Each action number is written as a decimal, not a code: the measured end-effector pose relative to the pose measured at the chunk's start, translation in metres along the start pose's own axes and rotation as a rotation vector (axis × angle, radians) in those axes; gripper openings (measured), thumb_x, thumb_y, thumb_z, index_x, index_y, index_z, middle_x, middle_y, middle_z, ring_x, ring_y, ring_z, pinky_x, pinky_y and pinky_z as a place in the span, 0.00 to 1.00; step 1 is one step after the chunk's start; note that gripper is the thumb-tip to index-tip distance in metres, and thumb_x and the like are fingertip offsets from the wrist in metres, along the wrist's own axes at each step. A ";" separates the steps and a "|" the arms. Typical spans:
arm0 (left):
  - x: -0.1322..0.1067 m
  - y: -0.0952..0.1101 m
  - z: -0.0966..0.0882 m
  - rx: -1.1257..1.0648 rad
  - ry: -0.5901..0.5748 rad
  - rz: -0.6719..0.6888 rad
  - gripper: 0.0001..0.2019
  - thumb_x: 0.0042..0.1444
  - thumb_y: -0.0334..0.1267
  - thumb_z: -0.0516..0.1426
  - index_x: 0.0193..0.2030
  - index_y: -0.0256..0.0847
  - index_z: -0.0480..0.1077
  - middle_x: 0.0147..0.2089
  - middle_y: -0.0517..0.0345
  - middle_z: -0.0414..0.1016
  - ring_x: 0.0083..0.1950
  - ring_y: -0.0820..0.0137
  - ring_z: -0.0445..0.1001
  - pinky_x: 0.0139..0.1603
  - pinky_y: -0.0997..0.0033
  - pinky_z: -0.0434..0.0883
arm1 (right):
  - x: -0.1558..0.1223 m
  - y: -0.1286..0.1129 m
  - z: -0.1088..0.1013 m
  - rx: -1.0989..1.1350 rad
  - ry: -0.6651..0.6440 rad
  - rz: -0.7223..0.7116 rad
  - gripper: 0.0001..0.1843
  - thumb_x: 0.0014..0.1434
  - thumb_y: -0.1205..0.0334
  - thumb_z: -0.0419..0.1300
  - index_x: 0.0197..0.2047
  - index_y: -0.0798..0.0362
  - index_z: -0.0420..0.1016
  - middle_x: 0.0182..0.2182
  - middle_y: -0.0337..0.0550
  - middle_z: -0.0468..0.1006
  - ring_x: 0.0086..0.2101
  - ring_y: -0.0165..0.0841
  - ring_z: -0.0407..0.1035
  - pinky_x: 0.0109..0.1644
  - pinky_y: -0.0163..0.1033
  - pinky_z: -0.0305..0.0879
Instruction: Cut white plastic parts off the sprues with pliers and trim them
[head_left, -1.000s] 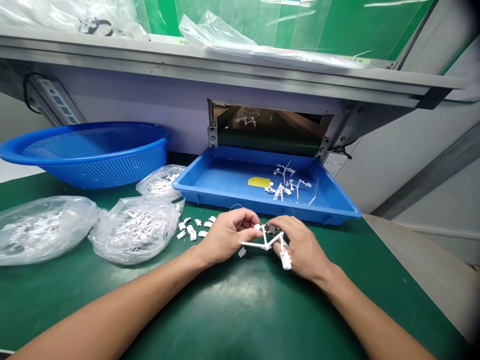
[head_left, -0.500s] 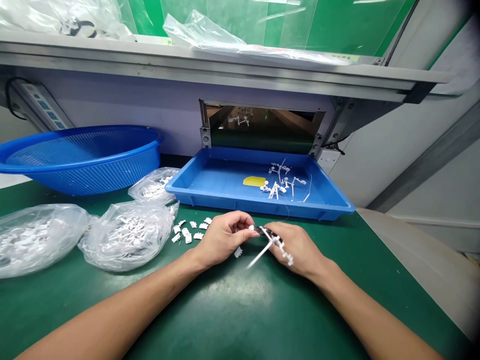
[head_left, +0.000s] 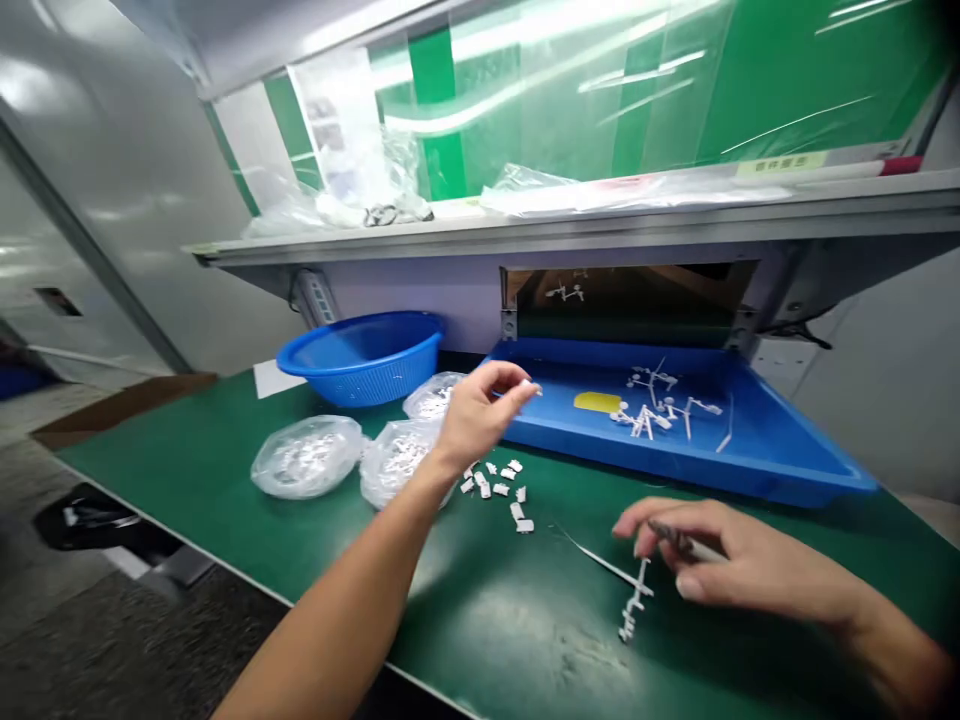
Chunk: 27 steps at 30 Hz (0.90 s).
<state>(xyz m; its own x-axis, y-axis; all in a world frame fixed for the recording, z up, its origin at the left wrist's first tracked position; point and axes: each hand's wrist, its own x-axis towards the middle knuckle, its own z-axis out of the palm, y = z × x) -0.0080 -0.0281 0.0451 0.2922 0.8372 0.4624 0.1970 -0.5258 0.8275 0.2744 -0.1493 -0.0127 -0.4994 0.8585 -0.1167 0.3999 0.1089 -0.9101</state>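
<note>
Hands parted: left hand (head_left: pixel 480 420) pinches a white chip (head_left: pixel 529 386), right hand (head_left: pixel 720 550) a dark tool (head_left: pixel 670 537).

a blue mesh basket (head_left: pixel 364 360) sits on the green mat (head_left: pixel 172 440) (power strip (head_left: pixel 315 298) behind).

A white plastic runner (head_left: pixel 636 590) lies beside the right hand (head_left: pixel 731 550).

From the right hand (head_left: pixel 739 555), green mat (head_left: pixel 750 670) lies free toward six o'clock, while the blue tray (head_left: pixel 750 450) blocks twelve and loose white plastic pieces (head_left: pixel 495 490) lie toward nine.
</note>
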 end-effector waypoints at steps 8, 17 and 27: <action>-0.043 -0.030 -0.130 0.686 -0.041 -0.300 0.15 0.49 0.50 0.65 0.35 0.41 0.77 0.38 0.53 0.78 0.36 0.63 0.73 0.37 0.69 0.68 | 0.017 -0.011 0.038 -0.202 0.048 -0.034 0.09 0.54 0.68 0.57 0.34 0.50 0.78 0.30 0.37 0.78 0.30 0.32 0.69 0.33 0.33 0.61; -0.082 0.019 0.028 0.179 -0.454 -0.347 0.17 0.60 0.52 0.56 0.36 0.39 0.76 0.33 0.56 0.77 0.30 0.70 0.71 0.31 0.74 0.68 | 0.025 0.003 0.030 -0.259 0.605 -0.225 0.07 0.61 0.63 0.56 0.40 0.52 0.75 0.30 0.37 0.76 0.29 0.29 0.67 0.33 0.33 0.63; -0.049 -0.001 0.090 -0.132 -0.609 -0.457 0.13 0.56 0.45 0.61 0.35 0.34 0.74 0.32 0.57 0.73 0.30 0.73 0.70 0.30 0.75 0.72 | 0.027 0.020 0.023 -0.434 0.719 -0.374 0.18 0.57 0.70 0.59 0.50 0.49 0.73 0.46 0.44 0.76 0.42 0.36 0.69 0.50 0.42 0.65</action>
<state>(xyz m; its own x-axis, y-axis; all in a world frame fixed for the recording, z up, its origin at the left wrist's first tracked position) 0.0617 -0.0828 -0.0068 0.6798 0.7159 -0.1595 0.3201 -0.0938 0.9427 0.2509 -0.1355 -0.0433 -0.1136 0.8188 0.5628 0.6345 0.4957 -0.5931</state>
